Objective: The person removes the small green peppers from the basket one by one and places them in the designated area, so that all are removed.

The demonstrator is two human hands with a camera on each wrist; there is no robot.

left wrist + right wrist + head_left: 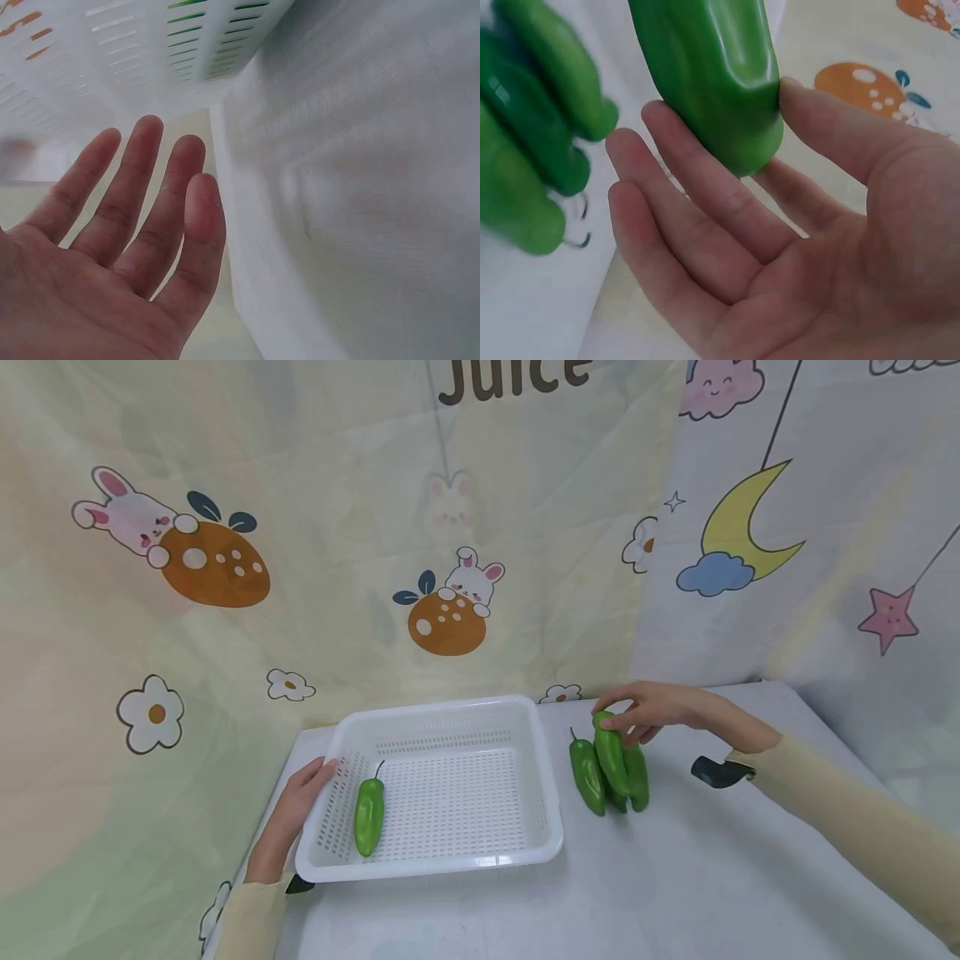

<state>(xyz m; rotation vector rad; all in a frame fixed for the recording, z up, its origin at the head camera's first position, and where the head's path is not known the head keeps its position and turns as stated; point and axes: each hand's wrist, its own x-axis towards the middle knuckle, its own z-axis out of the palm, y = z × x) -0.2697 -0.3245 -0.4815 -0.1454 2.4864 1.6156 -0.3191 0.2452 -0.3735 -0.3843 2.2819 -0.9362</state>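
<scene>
The pepper [612, 762] is pinched by the right hand [663, 708], close to three other peppers [587, 778], at three o'clock from the basket [450, 802]. Inside, toward nine o'clock, lies one more pepper [369, 818]. The left hand [298, 793], fingers extended, is at the nine o'clock rim.

From farther off, the head view looks forward and down over the bench [637, 893] and printed cloth [337, 543]. Close up, the left wrist view faces the basket [150, 64], the right wrist view a green pepper [712, 75]; head and right wrist share pepper and cloth.
</scene>
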